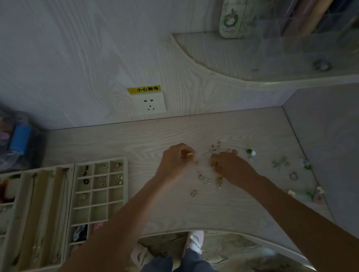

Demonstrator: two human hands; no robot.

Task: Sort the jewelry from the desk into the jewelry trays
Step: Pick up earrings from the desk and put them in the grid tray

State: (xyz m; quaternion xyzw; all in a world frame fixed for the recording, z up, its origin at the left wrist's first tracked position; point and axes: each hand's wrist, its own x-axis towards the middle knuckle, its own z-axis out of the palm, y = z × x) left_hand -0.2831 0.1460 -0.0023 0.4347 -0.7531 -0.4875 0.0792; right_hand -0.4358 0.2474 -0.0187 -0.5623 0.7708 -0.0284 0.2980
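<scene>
Both our hands work the loose jewelry (206, 180) on the desk (114, 141): left hand (176, 160) pinches a small piece, right hand (231, 166) curls onto another; next, the grid tray (125, 179).

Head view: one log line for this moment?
left hand: curled, contents unclear | right hand: on scattered small metal jewelry | cream gridded jewelry tray: partly filled
</scene>
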